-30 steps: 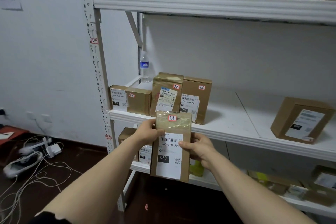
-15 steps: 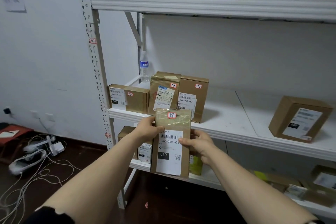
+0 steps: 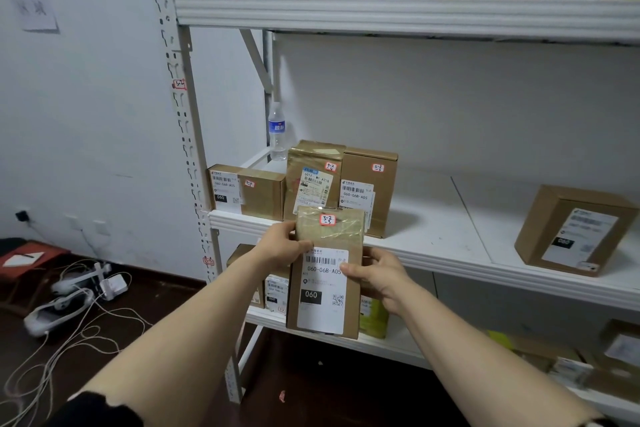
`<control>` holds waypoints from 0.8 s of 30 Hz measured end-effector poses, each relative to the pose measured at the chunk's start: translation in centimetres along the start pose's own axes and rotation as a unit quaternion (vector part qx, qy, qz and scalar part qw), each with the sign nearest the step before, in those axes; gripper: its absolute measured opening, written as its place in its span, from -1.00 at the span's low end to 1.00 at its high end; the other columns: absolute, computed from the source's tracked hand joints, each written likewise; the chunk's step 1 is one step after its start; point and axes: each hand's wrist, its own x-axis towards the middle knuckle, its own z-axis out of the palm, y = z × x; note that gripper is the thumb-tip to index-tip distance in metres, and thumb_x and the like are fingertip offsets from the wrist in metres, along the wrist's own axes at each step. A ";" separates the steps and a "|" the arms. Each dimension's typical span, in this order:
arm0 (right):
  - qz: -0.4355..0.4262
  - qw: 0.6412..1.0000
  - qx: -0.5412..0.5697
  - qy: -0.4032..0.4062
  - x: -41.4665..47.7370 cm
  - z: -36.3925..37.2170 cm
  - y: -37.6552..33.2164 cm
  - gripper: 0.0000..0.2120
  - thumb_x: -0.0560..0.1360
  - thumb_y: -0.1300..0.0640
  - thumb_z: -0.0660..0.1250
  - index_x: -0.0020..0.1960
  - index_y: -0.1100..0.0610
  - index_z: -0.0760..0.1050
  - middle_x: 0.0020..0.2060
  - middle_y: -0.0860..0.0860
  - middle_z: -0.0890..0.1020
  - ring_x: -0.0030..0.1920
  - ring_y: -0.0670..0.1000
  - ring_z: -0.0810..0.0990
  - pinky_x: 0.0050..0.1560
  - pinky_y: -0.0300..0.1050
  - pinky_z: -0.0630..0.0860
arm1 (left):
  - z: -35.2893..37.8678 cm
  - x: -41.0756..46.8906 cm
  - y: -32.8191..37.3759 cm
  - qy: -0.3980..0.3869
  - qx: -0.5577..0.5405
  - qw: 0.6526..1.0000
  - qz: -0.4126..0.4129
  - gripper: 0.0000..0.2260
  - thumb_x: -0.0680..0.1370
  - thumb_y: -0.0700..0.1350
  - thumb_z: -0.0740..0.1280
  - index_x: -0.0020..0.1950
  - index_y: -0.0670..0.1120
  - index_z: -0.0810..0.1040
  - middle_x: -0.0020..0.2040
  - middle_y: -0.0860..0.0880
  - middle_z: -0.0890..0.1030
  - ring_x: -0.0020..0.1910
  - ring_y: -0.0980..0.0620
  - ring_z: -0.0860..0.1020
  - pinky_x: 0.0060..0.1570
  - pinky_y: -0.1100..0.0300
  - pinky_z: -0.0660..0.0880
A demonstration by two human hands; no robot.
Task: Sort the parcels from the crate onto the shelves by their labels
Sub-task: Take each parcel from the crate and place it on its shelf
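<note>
Grip of left hand (image 3: 284, 246) and right hand (image 3: 377, 274) still curled round upright parcel (image 3: 325, 288), unmoved before middle shelf (image 3: 450, 263)

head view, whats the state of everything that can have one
held parcel, upright, off the shelf, label facing the camera
left hand, grips the parcel's left edge
right hand, grips its right edge
three shelved parcels, standing side by side on the middle shelf
water bottle, upright behind them
lone box, on the same shelf, far right
</note>
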 end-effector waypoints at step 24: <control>-0.083 0.960 -0.239 -0.123 2.3 -4.5 -6.0 -0.30 0.30 0.19 0.54 0.37 0.10 0.33 0.19 0.04 0.48 0.23 0.04 0.47 0.28 -0.05 0.42 | -0.8 2.4 5.5 -0.082 0.310 0.945 0.057 -0.45 0.33 -0.10 0.55 0.28 -0.07 0.47 0.06 0.04 0.52 0.04 0.02 0.52 0.07 0.17 0.53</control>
